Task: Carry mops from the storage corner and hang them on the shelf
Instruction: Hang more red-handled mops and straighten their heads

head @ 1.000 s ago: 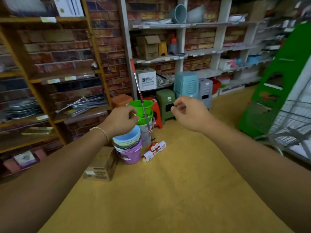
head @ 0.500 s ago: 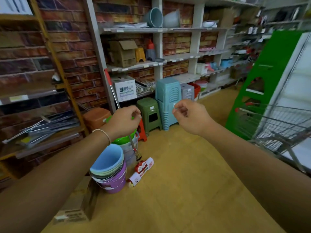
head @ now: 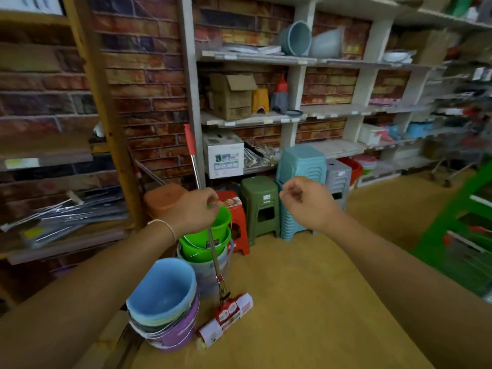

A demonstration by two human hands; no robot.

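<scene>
Mop (head: 197, 171): light, stiff, top-heavy pole; best gripped mid-shaft.
Left hand (head: 193, 210): curled at the shaft; contact cannot be told.
Right hand (head: 306, 201): loosely curled, nothing held.

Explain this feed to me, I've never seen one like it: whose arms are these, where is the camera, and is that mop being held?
There is no machine here. The one view comes from a wide-angle camera worn on a person's head, looking forward and down, so the two bare arms are theirs. The left hand is in front of the mop pole with curled fingers; whether it grips it I cannot tell. The right hand is loosely curled and holds nothing. The mop leans at the white shelf, its packaged head on the floor beside stacked buckets. Plastic stools stand behind.
</scene>
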